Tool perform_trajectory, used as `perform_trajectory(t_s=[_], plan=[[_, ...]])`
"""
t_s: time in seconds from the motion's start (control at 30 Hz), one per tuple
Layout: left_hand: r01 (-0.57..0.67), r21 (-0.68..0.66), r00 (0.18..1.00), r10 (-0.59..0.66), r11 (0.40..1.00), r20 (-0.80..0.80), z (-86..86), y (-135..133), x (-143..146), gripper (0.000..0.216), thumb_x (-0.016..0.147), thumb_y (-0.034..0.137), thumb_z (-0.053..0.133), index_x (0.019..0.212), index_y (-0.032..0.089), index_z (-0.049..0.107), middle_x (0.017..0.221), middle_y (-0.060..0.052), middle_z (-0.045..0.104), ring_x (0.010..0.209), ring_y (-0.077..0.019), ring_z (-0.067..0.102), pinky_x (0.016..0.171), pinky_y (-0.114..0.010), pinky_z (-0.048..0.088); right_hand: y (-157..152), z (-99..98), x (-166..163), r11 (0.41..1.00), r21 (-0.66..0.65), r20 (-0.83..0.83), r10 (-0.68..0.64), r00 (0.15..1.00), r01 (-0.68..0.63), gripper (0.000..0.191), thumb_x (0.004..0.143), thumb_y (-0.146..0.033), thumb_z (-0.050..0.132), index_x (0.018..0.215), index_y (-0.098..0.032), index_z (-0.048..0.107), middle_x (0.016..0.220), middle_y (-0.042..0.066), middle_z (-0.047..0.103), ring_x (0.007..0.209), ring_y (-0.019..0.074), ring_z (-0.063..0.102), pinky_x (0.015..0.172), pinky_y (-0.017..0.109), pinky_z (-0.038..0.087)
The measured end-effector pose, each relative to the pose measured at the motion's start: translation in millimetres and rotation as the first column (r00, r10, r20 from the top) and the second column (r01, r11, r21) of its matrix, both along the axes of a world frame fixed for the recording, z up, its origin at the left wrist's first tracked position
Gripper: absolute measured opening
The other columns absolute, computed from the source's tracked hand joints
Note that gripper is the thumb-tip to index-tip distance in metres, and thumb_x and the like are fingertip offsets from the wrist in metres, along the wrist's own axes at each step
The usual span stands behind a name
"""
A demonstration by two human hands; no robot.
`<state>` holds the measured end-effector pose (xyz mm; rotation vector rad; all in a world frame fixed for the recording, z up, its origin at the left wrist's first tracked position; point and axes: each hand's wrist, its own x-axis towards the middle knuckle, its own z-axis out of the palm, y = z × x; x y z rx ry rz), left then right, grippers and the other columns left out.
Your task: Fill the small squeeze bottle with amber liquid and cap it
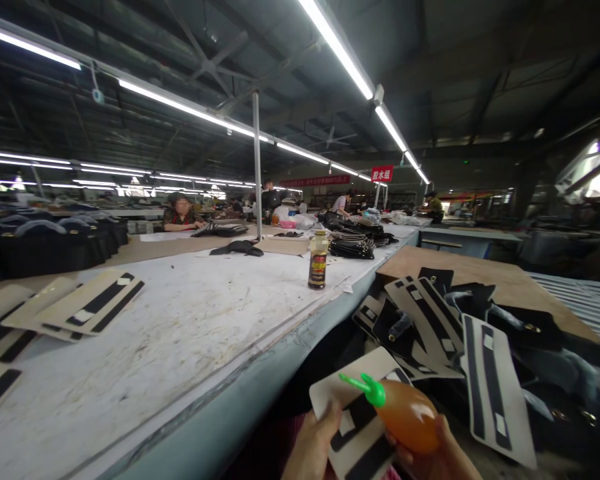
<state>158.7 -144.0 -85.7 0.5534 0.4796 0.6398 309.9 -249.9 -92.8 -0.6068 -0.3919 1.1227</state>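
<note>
My left hand (316,437) grips the left edge of a beige panel (377,361) with dark strips and a small white patch, the thumb lying on its face. In my right hand (447,448) is a squeeze bottle (410,415) of orange-brown liquid with a green nozzle. The bottle is tilted over the panel, its nozzle pointing left above the upper part. Whether the tip touches the panel I cannot tell. Right of my hands leans another striped panel (497,390), beside a pile of similar panels (425,320) and black pieces with metal fittings.
A long white worktable (195,333) runs along the left. More striped panels (93,303) lie at its left end. A labelled bottle (318,263) stands near its edge, with stacked black pieces (353,245) behind. A brown board (480,273) lies at right. Several people work farther back.
</note>
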Motion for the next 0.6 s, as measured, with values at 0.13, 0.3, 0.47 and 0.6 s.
perform_trajectory(t_s=[0.13, 0.3, 0.47, 0.6], plan=[[-0.08, -0.037, 0.996, 0.08, 0.996, 0.025, 38.3, -3, 9, 0.047, 0.076, 0.026, 0.078, 0.114, 0.004, 0.059, 0.085, -0.017, 0.077, 0.094, -0.0313, 0.073, 0.089, -0.038, 0.055, 10, 45.4, 4, 0.993, 0.022, -0.007, -0.115, 0.993, 0.115, 0.055, 0.081, -0.045, 0.077, 0.128, -0.026, 0.056, 0.121, 0.012, 0.064, 0.095, 0.0245, 0.068, 0.077, 0.026, 0.058], [-0.158, -0.001, 0.987, 0.158, 0.987, 0.011, 69.4, -6, 14, 0.058, 0.077, 0.025, 0.078, 0.124, 0.005, 0.05, 0.083, -0.013, 0.076, 0.093, -0.0289, 0.073, 0.085, -0.036, 0.056, 24, 72.6, 11, 0.968, 0.087, 0.081, -0.242, 0.967, 0.235, 0.062, 0.082, -0.047, 0.074, 0.136, -0.026, 0.052, 0.129, 0.011, 0.06, 0.109, 0.0281, 0.063, 0.086, 0.033, 0.058], [-0.198, 0.061, 0.974, 0.204, 0.978, -0.098, 62.1, -14, 4, 0.073, 0.059, 0.046, 0.089, 0.115, 0.008, 0.062, 0.1, -0.014, 0.076, 0.107, -0.0313, 0.067, 0.091, -0.034, 0.051, 17, 74.2, 7, 0.899, 0.056, 0.227, -0.435, 0.872, 0.434, 0.054, 0.068, -0.042, 0.083, 0.116, -0.024, 0.067, 0.127, 0.009, 0.061, 0.105, 0.0274, 0.064, 0.082, 0.03, 0.059], [-0.194, 0.19, 0.956, 0.229, 0.963, -0.184, 57.9, -24, -7, 0.064, 0.059, 0.051, 0.088, 0.106, 0.012, 0.071, 0.105, -0.012, 0.076, 0.112, -0.0319, 0.065, 0.092, -0.032, 0.049, -2, 45.8, 20, 0.908, 0.073, 0.348, -0.412, 0.842, 0.413, 0.077, 0.064, -0.037, 0.084, 0.134, -0.035, 0.053, 0.135, 0.005, 0.057, 0.118, 0.0309, 0.057, 0.094, 0.039, 0.055]])
